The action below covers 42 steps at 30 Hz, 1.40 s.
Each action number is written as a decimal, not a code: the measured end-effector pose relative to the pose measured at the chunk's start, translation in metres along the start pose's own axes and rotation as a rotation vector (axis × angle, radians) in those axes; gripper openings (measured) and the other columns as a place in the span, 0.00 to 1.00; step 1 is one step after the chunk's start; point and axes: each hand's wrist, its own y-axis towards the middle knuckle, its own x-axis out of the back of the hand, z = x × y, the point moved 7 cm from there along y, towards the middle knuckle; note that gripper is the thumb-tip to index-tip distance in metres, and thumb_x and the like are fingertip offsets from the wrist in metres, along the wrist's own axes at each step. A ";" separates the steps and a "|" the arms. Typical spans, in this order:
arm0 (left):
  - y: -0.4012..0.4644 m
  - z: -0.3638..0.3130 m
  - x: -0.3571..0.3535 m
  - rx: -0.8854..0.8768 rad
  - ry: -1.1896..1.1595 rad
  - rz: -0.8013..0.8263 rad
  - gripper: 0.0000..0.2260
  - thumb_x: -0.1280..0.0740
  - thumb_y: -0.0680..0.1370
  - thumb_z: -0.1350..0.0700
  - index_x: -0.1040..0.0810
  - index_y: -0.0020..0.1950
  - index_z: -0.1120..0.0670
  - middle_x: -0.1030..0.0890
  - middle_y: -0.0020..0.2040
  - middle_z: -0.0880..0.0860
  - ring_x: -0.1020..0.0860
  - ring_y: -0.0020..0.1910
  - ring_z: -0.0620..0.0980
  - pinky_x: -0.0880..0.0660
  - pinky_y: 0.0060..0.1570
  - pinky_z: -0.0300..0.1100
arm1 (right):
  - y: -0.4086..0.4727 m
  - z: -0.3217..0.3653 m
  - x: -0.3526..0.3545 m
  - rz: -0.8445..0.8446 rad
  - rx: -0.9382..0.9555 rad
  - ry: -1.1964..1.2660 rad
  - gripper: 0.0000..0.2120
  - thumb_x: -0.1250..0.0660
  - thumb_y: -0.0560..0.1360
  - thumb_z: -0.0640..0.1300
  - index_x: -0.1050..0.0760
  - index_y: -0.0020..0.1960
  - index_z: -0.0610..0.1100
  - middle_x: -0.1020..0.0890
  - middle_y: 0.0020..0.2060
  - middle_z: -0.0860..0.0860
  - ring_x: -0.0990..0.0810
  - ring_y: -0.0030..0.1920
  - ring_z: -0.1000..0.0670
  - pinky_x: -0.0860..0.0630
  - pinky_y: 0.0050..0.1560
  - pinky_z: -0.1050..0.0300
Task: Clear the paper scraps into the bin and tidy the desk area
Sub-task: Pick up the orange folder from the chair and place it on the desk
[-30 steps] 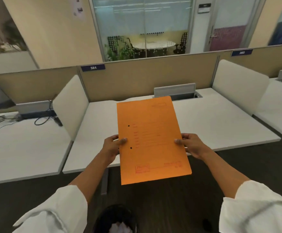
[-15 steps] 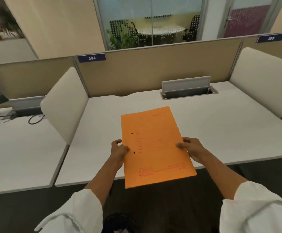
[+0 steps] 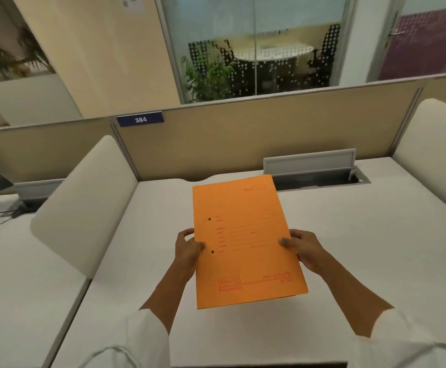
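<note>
An orange paper folder [image 3: 245,240] with two punch holes and red print is held flat over the white desk [image 3: 362,248]. My left hand [image 3: 188,252] grips its left edge near the holes. My right hand [image 3: 305,249] grips its right edge. Whether the folder touches the desk I cannot tell. The bin is out of view, and no paper scraps show on the desk.
A grey cable flap [image 3: 309,163] stands open at the desk's back, just behind the folder. White rounded side dividers [image 3: 83,205] flank the desk on the left and right [image 3: 434,155]. A beige partition with a label 384 [image 3: 140,119] runs behind. Cables lie on the left neighbouring desk.
I have stepped up to the desk; the folder, held in both hands, has moved forward from above the floor to over the desk. The black bin has dropped out of view.
</note>
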 end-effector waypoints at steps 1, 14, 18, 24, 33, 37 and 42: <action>0.007 -0.007 -0.004 -0.004 -0.003 -0.004 0.22 0.37 0.75 0.71 0.32 0.62 0.50 0.19 0.51 0.55 0.18 0.48 0.58 0.18 0.46 0.57 | 0.009 0.008 0.001 0.005 0.000 -0.009 0.19 0.26 0.74 0.39 0.23 0.64 0.38 0.17 0.57 0.41 0.17 0.55 0.38 0.20 0.55 0.38; 0.104 -0.056 -0.025 0.028 0.049 -0.071 0.21 0.37 0.75 0.71 0.30 0.61 0.50 0.21 0.52 0.56 0.18 0.48 0.59 0.18 0.47 0.57 | 0.104 0.045 -0.011 0.003 -0.050 0.019 0.13 0.26 0.74 0.38 0.21 0.58 0.41 0.15 0.54 0.43 0.15 0.50 0.43 0.18 0.38 0.53; 0.140 -0.056 -0.027 0.066 0.040 -0.098 0.21 0.37 0.74 0.72 0.27 0.60 0.51 0.21 0.52 0.58 0.19 0.47 0.59 0.18 0.39 0.52 | 0.141 0.041 -0.016 -0.053 -0.060 -0.002 0.15 0.25 0.73 0.38 0.21 0.58 0.38 0.14 0.50 0.43 0.14 0.48 0.41 0.17 0.41 0.49; 0.196 -0.061 -0.029 0.103 0.080 -0.084 0.19 0.35 0.75 0.70 0.27 0.60 0.50 0.22 0.53 0.57 0.20 0.46 0.57 0.23 0.33 0.46 | 0.188 0.045 -0.031 -0.129 -0.066 -0.074 0.18 0.23 0.71 0.39 0.24 0.58 0.45 0.15 0.48 0.45 0.14 0.45 0.45 0.19 0.33 0.56; 0.276 -0.054 -0.049 0.076 0.158 -0.073 0.16 0.32 0.77 0.66 0.27 0.61 0.51 0.20 0.54 0.56 0.19 0.45 0.55 0.21 0.39 0.48 | 0.258 0.033 -0.034 -0.220 -0.087 -0.138 0.22 0.23 0.71 0.39 0.27 0.62 0.43 0.17 0.52 0.40 0.15 0.49 0.39 0.18 0.50 0.40; 0.300 -0.046 -0.065 0.051 0.169 -0.100 0.16 0.31 0.78 0.63 0.27 0.64 0.54 0.20 0.59 0.58 0.19 0.52 0.60 0.21 0.52 0.58 | 0.291 0.028 -0.026 -0.261 -0.087 -0.142 0.21 0.23 0.72 0.40 0.27 0.62 0.43 0.17 0.53 0.40 0.16 0.48 0.41 0.18 0.51 0.41; 0.332 -0.048 -0.076 0.061 0.210 -0.154 0.14 0.32 0.78 0.64 0.25 0.63 0.54 0.20 0.60 0.57 0.20 0.55 0.61 0.22 0.58 0.61 | 0.335 0.026 -0.028 -0.268 -0.080 -0.175 0.19 0.24 0.73 0.43 0.27 0.61 0.46 0.17 0.54 0.42 0.16 0.49 0.41 0.19 0.49 0.43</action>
